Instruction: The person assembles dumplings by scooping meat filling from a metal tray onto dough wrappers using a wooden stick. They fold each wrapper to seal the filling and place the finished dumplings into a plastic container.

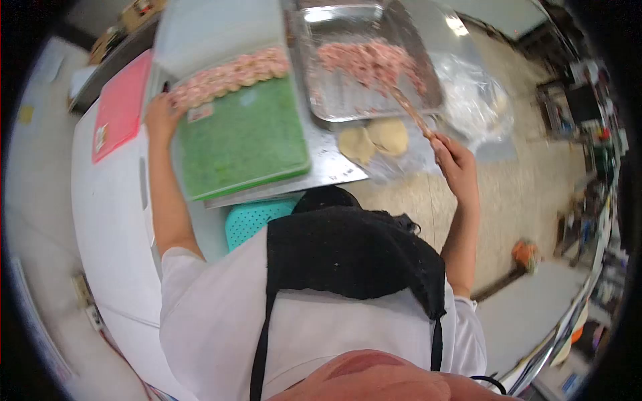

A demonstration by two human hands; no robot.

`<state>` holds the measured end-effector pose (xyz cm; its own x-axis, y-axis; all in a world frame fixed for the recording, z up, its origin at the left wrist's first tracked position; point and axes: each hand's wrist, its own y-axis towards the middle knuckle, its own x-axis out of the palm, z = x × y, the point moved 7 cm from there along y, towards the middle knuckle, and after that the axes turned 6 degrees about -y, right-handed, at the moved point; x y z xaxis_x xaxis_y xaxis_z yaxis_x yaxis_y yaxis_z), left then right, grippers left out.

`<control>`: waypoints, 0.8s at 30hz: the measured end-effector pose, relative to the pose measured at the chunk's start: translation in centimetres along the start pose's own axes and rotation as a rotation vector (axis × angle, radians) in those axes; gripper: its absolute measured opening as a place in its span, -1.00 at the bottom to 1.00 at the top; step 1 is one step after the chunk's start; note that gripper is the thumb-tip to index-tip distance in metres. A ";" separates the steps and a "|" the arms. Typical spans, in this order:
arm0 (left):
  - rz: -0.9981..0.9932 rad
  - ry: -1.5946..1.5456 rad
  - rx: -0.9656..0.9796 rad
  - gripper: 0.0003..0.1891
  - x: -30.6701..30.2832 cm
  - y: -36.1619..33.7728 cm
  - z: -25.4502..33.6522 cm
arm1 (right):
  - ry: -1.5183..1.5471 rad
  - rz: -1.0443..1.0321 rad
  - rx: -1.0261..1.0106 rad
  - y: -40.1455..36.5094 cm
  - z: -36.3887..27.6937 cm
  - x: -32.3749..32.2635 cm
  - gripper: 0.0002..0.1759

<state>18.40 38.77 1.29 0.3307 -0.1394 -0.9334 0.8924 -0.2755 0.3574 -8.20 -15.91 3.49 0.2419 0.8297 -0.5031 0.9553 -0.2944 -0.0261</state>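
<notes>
At the right, my right hand gripped a stick by its near end, likely to stay clear of the pink meat in the metal tray. Left, my left hand was beside the green tray, perhaps steadying it; its grip I couldn't tell.

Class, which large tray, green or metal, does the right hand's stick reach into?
The metal tray, holding pink mixture: the stick in the right hand slants into it, whereas the green tray has no stick.

white short-sleeved shirt | black apron | narrow black straps | bare hands
</notes>
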 end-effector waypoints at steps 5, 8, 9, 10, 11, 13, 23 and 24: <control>0.153 -0.112 0.045 -0.62 -4.5 -0.5 7.0 | 0.074 -0.024 0.030 -1.3 3.0 -3.2 -0.70; 0.300 -0.417 0.154 -0.75 -10.1 -2.4 19.6 | 0.044 -0.058 0.096 -1.9 4.7 -5.3 -0.70; 0.272 -0.551 0.190 -0.76 -10.1 -3.1 23.0 | 0.047 -0.062 0.103 -2.1 5.4 -6.0 -0.70; 0.248 -0.683 0.224 -0.78 -10.1 -3.9 26.2 | 0.050 -0.063 0.081 -2.2 5.9 -6.7 -0.70; 0.218 -0.767 0.238 -0.79 -9.5 -5.0 29.7 | 0.052 -0.067 0.057 -2.4 6.3 -7.5 -0.69; 0.098 -0.929 0.241 -0.81 -6.6 -7.0 35.9 | 0.044 -0.092 0.035 -2.6 6.9 -9.5 -0.69; -0.149 -0.316 0.037 -0.42 8.4 -8.0 50.7 | 0.063 -0.132 0.032 -4.7 14.9 -22.2 -0.67; -0.122 -0.264 -0.003 -0.34 8.4 -7.7 51.0 | 0.077 -0.138 0.033 -4.7 15.7 -22.9 -0.67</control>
<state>-1.33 -8.82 -7.63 0.1301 -0.3487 -0.9281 0.9217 -0.3026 0.2429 -20.94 -41.02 1.58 0.1218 0.8969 -0.4252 0.9747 -0.1889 -0.1193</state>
